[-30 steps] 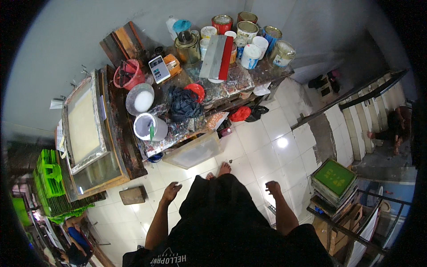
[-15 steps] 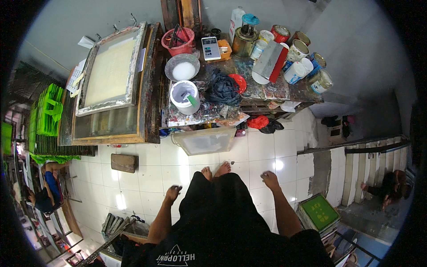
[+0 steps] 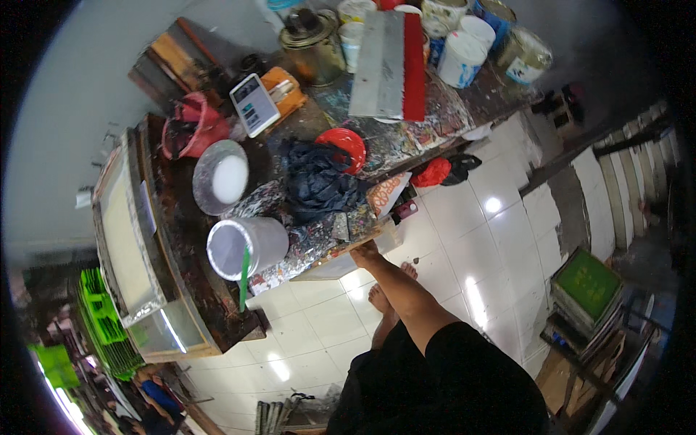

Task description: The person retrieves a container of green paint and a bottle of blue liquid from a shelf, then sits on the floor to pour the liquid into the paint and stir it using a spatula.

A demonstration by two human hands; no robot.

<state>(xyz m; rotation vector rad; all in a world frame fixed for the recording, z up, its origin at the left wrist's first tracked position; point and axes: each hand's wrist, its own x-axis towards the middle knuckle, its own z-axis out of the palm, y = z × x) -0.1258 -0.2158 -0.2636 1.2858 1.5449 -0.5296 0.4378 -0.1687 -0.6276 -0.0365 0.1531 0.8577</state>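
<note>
My right hand (image 3: 366, 254) reaches down at the front edge of the worktable, over a pale framed screen (image 3: 325, 271) that leans beneath the tabletop. Its fingers are partly hidden and blurred, so I cannot tell whether they grip the frame. My left hand is out of view. On the table above the hand lie a crumpled dark cloth (image 3: 315, 181) and a red dish (image 3: 351, 148). To their left is a white tub (image 3: 264, 246) with a green stick across its rim.
A bowl of white stuff (image 3: 204, 190), a phone-like device (image 3: 254, 106), a red-edged metal sheet (image 3: 377, 69) and paint cans (image 3: 464, 58) crowd the table. A screen press (image 3: 181, 319) is at left. Stacked green-topped frames (image 3: 591, 286) stand right, near stairs (image 3: 631, 192).
The view has turned and come closer to the table. My right hand has moved forward and left, from above the floor to the leaning screen. My left hand has left the view.
</note>
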